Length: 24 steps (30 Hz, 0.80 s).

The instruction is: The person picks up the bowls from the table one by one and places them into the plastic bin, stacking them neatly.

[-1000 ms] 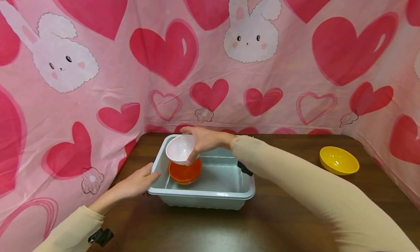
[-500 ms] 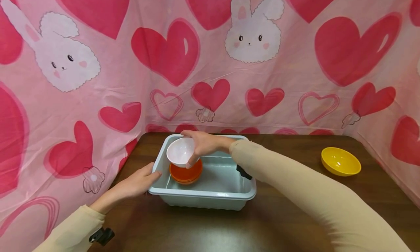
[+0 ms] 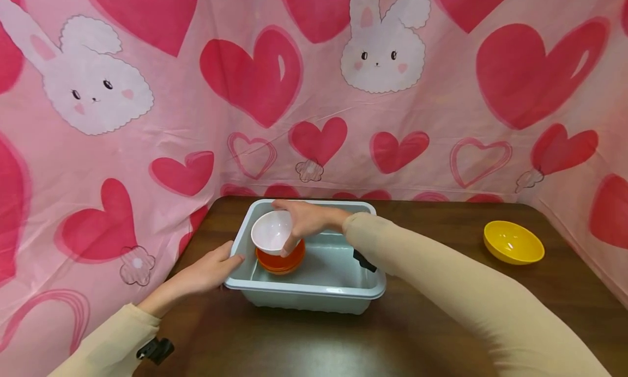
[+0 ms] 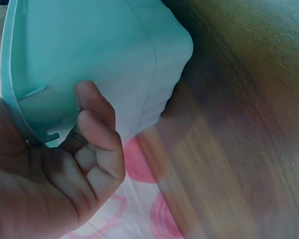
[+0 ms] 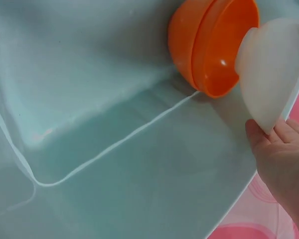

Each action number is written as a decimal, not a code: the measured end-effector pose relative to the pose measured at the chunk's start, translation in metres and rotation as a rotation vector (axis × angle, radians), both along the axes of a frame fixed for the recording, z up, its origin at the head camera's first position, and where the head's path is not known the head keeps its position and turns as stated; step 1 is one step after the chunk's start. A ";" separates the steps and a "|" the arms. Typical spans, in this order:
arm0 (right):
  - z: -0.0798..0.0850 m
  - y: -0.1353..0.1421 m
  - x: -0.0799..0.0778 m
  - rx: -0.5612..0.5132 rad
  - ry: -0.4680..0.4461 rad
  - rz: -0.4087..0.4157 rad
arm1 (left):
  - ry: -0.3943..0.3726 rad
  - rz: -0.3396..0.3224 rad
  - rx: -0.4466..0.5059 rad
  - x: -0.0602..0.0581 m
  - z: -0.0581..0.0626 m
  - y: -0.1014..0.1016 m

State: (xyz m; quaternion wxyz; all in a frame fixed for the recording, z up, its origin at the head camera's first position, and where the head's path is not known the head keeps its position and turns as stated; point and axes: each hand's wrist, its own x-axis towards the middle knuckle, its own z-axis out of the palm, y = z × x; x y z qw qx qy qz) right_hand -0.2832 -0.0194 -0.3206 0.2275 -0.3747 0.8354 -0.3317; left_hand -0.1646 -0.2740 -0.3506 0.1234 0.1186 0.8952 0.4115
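Observation:
My right hand (image 3: 310, 223) holds a white bowl (image 3: 271, 233) by its rim, thumb on the near side and fingers on the far side. The bowl tilts a little, and its foot dips into the mouth of the upper orange bowl (image 5: 224, 55) in the right wrist view. Two orange bowls (image 3: 281, 263) are nested together on the floor of a pale blue-green plastic basin (image 3: 304, 292), towards its left end. At the basin's left rim, my left hand (image 3: 212, 269) grips with the thumb on top; its curled fingers (image 4: 100, 144) lie against the outer wall.
A yellow bowl (image 3: 513, 243) stands on the dark wooden table (image 3: 441, 317) at the right. Behind and at the sides hangs a pink cloth (image 3: 304, 83) with hearts and rabbits. The basin's walls rise around the orange bowls.
The white bowl has come down slightly towards the orange bowls, my right hand moving with it. My left hand keeps its grip on the basin rim. The head view has shifted slightly.

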 end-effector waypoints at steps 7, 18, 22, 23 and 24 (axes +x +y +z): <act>-0.004 -0.003 -0.001 0.007 -0.023 0.011 | 0.000 0.000 -0.007 -0.001 0.000 -0.001; -0.012 -0.007 -0.001 0.043 0.034 0.008 | -0.003 0.004 -0.006 0.000 -0.002 -0.002; -0.014 -0.008 -0.001 0.063 0.049 0.008 | -0.004 0.002 0.000 -0.001 -0.002 -0.001; -0.015 -0.008 -0.002 0.070 0.052 0.009 | -0.004 0.002 0.002 -0.001 -0.002 -0.001; -0.016 -0.008 -0.002 0.076 0.057 0.010 | -0.003 -0.002 0.003 -0.001 -0.002 -0.002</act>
